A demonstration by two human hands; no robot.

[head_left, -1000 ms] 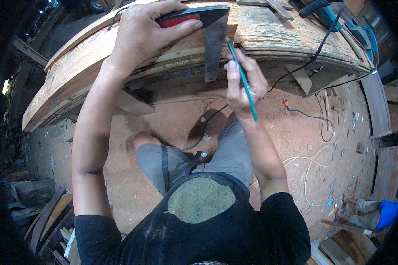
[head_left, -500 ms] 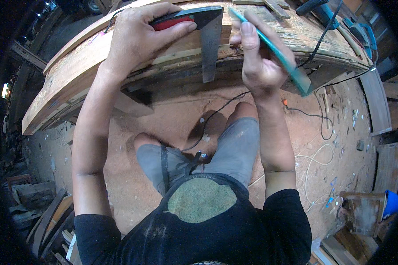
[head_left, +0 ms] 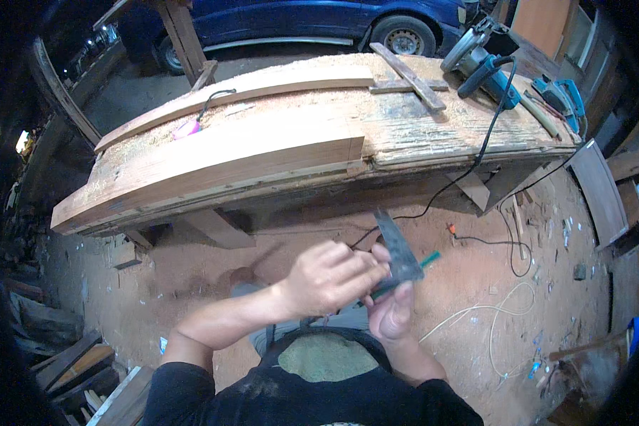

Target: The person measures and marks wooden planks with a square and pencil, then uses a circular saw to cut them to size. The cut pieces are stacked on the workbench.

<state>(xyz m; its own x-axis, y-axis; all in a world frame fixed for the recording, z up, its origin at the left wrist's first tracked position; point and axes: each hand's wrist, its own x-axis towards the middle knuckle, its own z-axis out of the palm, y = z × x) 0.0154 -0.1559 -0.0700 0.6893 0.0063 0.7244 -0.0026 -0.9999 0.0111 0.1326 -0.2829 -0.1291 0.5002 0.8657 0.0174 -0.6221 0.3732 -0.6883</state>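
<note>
My left hand (head_left: 334, 278) and my right hand (head_left: 394, 312) are together above my lap, apart from the bench and somewhat blurred. A try square (head_left: 403, 254) sits between them, its metal blade pointing away from me. My left fingers are curled round its handle, which they mostly hide. A slim green pencil (head_left: 430, 259) pokes out behind the square's corner; my closed right hand holds it, with the thumb close to the square. On the bench lies a thick pale wooden beam (head_left: 213, 170), with a faint line across it near its right end.
The wooden bench (head_left: 419, 138) carries sawdust, a second long board (head_left: 263, 86), crossed sticks (head_left: 408, 78), a pink object (head_left: 186, 129), a circular saw (head_left: 483, 71) and another blue power tool (head_left: 561, 99). Cords (head_left: 490, 305) trail over the floor. A blue car (head_left: 291, 21) stands behind.
Both hands have come back from the beam toward my lap and met, bringing the try square and the green pencil along. The view has tilted up, showing more bench and the car.
</note>
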